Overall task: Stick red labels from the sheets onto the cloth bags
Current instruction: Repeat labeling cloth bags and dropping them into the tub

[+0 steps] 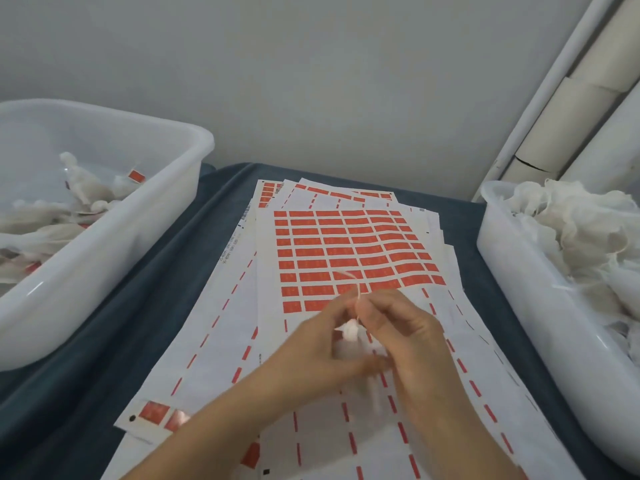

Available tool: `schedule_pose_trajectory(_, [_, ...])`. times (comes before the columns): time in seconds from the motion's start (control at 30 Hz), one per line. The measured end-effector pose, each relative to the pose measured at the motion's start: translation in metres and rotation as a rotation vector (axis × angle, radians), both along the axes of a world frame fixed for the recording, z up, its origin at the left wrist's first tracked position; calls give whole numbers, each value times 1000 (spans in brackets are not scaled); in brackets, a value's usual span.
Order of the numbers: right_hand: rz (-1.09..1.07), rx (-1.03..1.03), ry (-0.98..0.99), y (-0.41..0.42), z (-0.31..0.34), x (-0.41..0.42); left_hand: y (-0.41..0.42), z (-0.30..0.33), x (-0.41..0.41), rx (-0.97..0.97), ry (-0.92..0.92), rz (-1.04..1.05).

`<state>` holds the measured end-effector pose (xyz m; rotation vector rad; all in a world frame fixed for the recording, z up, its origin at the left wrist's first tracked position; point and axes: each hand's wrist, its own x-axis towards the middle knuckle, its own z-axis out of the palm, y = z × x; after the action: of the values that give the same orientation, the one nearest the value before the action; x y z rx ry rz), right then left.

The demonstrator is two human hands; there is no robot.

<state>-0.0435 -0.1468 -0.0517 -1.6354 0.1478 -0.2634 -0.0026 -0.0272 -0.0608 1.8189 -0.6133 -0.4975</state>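
Down at lower center of the frame, your left hand (322, 344) and right hand (408, 337) have fingers pinched on a small cloth bag (349, 332) above the label sheet (346, 251), so looks like next you'll need to peel a red label.

Hands: two, left hand (313, 344) and right hand (405, 327), meeting over the sheets.
Small cloth bag (349, 332): one, between the hands.
Plastic tubs: two, left tub (114, 237) and right tub (526, 289).
Label sheets (346, 251): an overlapping stack, too many to count.
Full rows of red labels on the top sheet: about ten.
Bags in tubs: heaps, uncountable.
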Motion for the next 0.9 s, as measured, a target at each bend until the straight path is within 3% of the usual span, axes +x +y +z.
schedule_pose_trajectory(0.07, [-40, -42, 4, -4, 1, 1, 4, 0, 7, -50, 65, 213])
schedule_pose_trajectory(0.17, [-124, -92, 101, -17, -4, 4, 21, 6, 30, -154, 339, 652])
schedule_pose_trajectory(0.23, [-99, -274, 178, -18, -13, 8, 37, 9, 43, 18, 255, 796])
schedule_pose_trajectory(0.3, [-23, -495, 238, -14, -23, 11, 46, 3, 50, 379, 41, 722])
schedule_pose_trajectory(0.37, [62, -657, 277, -11, -31, 14, 45, -1, 54, 496, 12, 639])
schedule_pose_trajectory(0.43, [109, -724, 329, -9, -35, 14, 43, 1, 54, 413, 176, 605])
schedule_pose_trajectory(0.57, [155, -785, 335, -6, -38, 13, 51, 9, 54, 34, 578, 590])
schedule_pose_trajectory(0.9, [72, -860, -103, -5, -19, 18, 41, 15, 38, -6, 355, 251])
